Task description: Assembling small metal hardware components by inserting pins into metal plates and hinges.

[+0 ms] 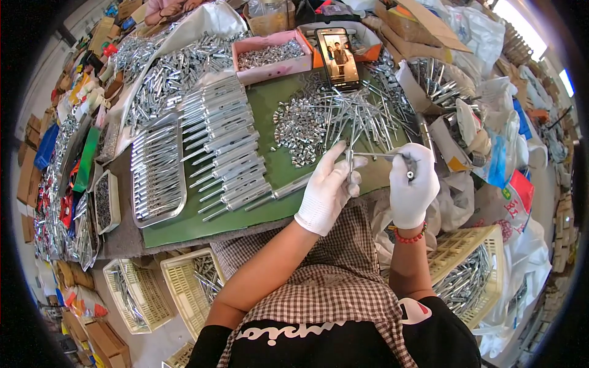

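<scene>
Over the near edge of the green mat (178, 232), a slim metal part (350, 161) sits pinched in your left hand (325, 190); your right hand (416, 185) grasps a thin rod (379, 154) reaching it, exact contact unclear. Step, as judged: working rod against part. Next move calls for steady alignment. Beyond: loose fittings (297, 129), heaped rods (368, 116).

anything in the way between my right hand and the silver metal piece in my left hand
Nothing visible blocks it. From the white-gloved right hand, only a thin silver metal rod spans the gap to the slim silver metal piece in the white-gloved left hand. The loose pile of silver rods lies beyond.
</scene>
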{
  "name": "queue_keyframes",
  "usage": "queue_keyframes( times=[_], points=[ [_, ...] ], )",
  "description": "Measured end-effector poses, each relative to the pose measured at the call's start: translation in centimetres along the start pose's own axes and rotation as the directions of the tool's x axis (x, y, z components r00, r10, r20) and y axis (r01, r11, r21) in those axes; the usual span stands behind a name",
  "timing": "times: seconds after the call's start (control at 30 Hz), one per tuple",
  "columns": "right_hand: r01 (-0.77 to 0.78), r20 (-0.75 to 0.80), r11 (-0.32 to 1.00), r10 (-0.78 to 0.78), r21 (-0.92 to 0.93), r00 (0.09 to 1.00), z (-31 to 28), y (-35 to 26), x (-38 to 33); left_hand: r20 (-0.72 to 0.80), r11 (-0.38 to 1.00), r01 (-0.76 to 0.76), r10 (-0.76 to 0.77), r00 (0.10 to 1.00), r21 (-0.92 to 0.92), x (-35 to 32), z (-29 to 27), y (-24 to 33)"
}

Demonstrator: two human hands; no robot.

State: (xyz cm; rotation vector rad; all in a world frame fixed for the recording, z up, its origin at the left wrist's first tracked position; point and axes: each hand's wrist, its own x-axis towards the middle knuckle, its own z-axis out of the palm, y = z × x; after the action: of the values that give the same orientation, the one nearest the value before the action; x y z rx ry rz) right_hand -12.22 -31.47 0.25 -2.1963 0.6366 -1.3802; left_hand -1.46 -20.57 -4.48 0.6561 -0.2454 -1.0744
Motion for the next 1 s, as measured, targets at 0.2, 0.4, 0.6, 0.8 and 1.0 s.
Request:
queue_keyframes(
  times=[0.2,0.4,0.6,0.8,1.0],
  points=[
    [0.057,-0.007,0.997,-0.057,-0.052,0.998,0.2,0.0,0.0,-0.009,1.000,0.001,-0.001,1.000,-0.009,0.1,0.0,0.0],
    [0.089,0.022,0.991,-0.088,-0.102,0.996,0.2,-0.8,0.1,-0.026,1.000,-0.008,0.008,1.000,-0.010,0.1,0.1,-0.1],
    [0.213,0.100,0.968,-0.201,-0.129,0.974,0.8,-1.0,0.3,-0.046,0.997,-0.036,0.039,0.998,0.065,0.0,0.4,0.1],
    [-0.073,-0.163,0.997,0.067,-0.032,0.984,1.0,0.4,0.7,-0.054,0.994,-0.056,0.062,0.997,0.094,-0.3,0.6,0.0],
    [-0.321,0.064,0.942,0.316,0.095,0.947,1.3,1.9,1.4,0.013,0.983,-0.091,0.090,0.996,0.162,-0.1,1.1,-0.1]
  ],
)
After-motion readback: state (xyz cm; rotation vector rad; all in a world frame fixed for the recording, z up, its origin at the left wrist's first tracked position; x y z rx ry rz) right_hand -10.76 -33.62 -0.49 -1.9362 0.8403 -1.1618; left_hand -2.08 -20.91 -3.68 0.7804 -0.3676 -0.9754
